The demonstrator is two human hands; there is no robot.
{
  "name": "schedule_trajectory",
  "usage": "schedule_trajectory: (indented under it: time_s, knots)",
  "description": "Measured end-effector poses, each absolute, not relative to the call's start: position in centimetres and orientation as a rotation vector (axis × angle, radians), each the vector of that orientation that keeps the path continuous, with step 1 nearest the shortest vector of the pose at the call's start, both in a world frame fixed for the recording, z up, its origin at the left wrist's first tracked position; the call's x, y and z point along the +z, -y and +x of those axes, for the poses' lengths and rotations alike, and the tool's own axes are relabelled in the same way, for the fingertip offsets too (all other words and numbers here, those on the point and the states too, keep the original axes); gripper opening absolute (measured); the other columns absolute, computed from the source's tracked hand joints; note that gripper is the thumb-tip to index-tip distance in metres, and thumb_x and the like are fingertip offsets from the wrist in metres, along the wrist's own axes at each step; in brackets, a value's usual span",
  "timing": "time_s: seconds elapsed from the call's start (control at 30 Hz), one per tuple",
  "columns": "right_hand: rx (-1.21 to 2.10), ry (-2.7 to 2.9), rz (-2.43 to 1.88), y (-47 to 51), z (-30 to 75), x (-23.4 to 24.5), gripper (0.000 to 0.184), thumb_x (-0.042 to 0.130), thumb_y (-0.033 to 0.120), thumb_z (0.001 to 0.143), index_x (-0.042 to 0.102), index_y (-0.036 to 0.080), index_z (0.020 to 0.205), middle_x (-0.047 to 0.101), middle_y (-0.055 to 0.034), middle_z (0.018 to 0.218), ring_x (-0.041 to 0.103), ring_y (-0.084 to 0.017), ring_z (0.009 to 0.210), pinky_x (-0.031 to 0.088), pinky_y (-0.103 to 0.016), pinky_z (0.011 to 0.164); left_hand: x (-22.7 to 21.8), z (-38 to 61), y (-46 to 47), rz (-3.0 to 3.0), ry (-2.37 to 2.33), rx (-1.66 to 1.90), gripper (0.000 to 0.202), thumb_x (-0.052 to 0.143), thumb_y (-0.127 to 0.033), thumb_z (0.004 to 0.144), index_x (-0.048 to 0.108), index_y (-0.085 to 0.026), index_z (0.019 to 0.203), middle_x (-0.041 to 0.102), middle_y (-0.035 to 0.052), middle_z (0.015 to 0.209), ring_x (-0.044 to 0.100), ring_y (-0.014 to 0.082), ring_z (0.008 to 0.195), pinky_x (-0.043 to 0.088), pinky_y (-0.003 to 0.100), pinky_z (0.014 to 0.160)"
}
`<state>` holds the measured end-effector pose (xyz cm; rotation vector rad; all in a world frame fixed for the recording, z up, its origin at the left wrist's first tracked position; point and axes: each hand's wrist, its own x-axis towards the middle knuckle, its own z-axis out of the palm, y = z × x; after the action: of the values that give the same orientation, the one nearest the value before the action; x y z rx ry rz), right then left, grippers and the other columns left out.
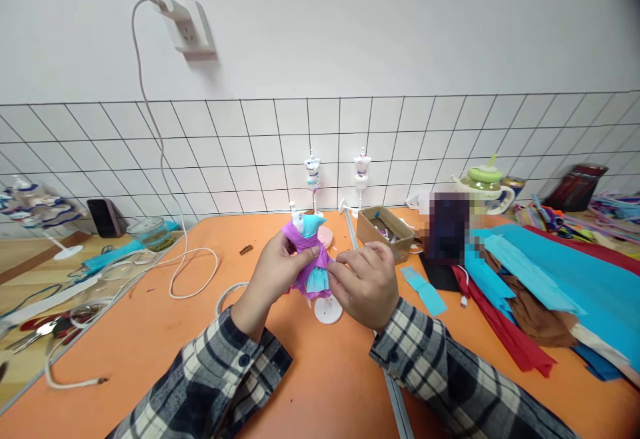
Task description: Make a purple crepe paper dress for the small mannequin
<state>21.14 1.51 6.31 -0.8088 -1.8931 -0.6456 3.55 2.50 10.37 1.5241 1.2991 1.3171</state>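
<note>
A small white mannequin on a round white base point(329, 309) stands on the orange table point(150, 332), dressed in purple and teal crepe paper point(311, 252). My left hand point(273, 276) grips the purple paper dress at the mannequin's left side, fingers closed round it. On the right side, my right hand point(365, 282) pinches the paper at the waist with its fingers curled. Both sleeves are plaid.
Two bare white mannequins point(313, 172) point(362, 169) stand by the tiled wall. A small cardboard box point(385, 229) sits right of the hands. Blue, red and brown paper sheets point(545, 272) lie at right. A white cable point(195, 272) loops at left; a green-lidded teapot point(485, 186) stands behind.
</note>
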Motion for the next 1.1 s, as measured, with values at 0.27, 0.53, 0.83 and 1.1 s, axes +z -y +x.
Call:
schedule_trajectory:
  time_s: [0.27,0.53,0.83,1.1]
  knots:
    - [-0.786,2.010,-0.677,-1.4,21.0,5.5,0.012,0.059,0.011,0.087,0.064,0.022,0.089,0.072,0.0015,0.088,0.056,-0.014,0.075,0.037,-0.041,0.093,10.5,3.6,-2.3,1.587,-1.251,1.256,0.031,0.069,-0.029,0.074,0.060,-0.015,0.100,0.067,0.0039,0.091,0.063,0.0212,0.083,0.050,0.031,0.071]
    - [-0.389,1.989,-0.629,-2.0,21.4,5.9,0.007,0.061,0.022,0.087,0.062,0.019,0.094,0.072,-0.0038,0.090,0.062,-0.018,0.082,0.044,-0.036,0.079,10.7,3.9,-2.2,1.757,-1.277,1.144,0.021,0.066,-0.028,0.077,0.061,-0.016,0.095,0.067,0.0032,0.088,0.062,0.0206,0.082,0.049,0.031,0.073]
    - [-0.471,1.961,-0.722,-2.2,21.2,5.3,0.005,0.062,0.018,0.087,0.066,0.020,0.090,0.072,-0.0020,0.081,0.061,-0.018,0.075,0.043,-0.033,0.066,10.9,3.7,-2.0,1.753,-1.272,1.095,0.023,0.067,-0.034,0.081,0.064,-0.017,0.097,0.067,0.0022,0.085,0.063,0.0200,0.081,0.050,0.031,0.071]
    - [-0.535,2.031,-0.597,-1.7,21.8,6.2,0.008,0.062,0.016,0.086,0.066,0.018,0.092,0.070,-0.0025,0.078,0.057,-0.017,0.069,0.043,-0.034,0.065,9.6,4.2,-2.3,1.740,-1.269,1.284,0.042,0.073,-0.027,0.076,0.054,-0.019,0.112,0.067,0.0030,0.097,0.065,0.0205,0.088,0.052,0.031,0.074]
